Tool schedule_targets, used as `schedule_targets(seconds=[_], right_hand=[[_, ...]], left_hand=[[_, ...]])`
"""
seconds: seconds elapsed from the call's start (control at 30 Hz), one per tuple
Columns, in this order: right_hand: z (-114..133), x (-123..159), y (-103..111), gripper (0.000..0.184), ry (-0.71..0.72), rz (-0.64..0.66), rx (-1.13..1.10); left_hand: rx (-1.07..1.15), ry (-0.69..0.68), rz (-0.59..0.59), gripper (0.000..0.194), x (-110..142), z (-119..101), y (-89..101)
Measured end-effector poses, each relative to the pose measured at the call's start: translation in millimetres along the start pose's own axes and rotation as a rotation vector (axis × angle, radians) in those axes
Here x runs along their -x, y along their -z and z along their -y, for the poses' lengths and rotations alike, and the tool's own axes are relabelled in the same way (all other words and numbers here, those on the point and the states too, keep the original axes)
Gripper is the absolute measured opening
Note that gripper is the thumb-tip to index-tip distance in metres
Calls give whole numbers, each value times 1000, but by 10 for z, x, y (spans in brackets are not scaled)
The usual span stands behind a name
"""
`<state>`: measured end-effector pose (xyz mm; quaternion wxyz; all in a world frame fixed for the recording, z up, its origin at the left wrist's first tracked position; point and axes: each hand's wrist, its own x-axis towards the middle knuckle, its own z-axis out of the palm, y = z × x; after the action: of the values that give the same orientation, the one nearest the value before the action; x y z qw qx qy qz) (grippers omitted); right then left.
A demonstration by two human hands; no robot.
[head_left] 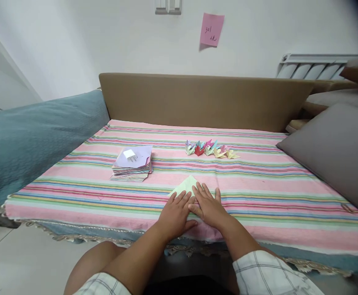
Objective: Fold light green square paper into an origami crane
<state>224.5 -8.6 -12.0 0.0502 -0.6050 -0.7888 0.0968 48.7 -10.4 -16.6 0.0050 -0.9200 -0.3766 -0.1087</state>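
Note:
A pale green sheet of paper, which looks folded to a point at the far side, lies on the striped cloth in front of me. My left hand rests flat on its near left part, fingers stretched out. Beside it, my right hand is spread over the right part, its thumb touching or close to the left hand. Both palms hide the paper's near edge. Beyond my hands stand several small folded paper cranes in mixed colours, grouped in rows.
Left of the cranes, a stack of coloured paper carries a white plug adapter. A brown backrest closes off the far side. Grey cushions lean at right, a blue padded armrest at left. A pink note hangs on the wall.

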Motion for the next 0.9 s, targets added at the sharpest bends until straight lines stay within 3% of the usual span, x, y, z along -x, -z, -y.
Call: schedule_targets(seconds=[0.3, 0.53, 0.67, 0.77, 0.9], right_hand=[[-343, 265, 23, 66, -126, 23, 2], [-507, 337, 14, 53, -136, -138, -35], [-475, 258, 25, 43, -183, -246, -104], [-440, 174, 30, 40, -237, -313, -146], [-419, 96, 22, 42, -281, -340, -155]], left_hand=[[-72, 166, 39, 82, 172, 112, 87], [-50, 305, 78, 62, 234, 322, 300], [-3, 354, -18, 44, 155, 401, 318], [5, 418, -104, 43, 59, 386, 253], [-15, 448, -127, 40, -37, 357, 166]])
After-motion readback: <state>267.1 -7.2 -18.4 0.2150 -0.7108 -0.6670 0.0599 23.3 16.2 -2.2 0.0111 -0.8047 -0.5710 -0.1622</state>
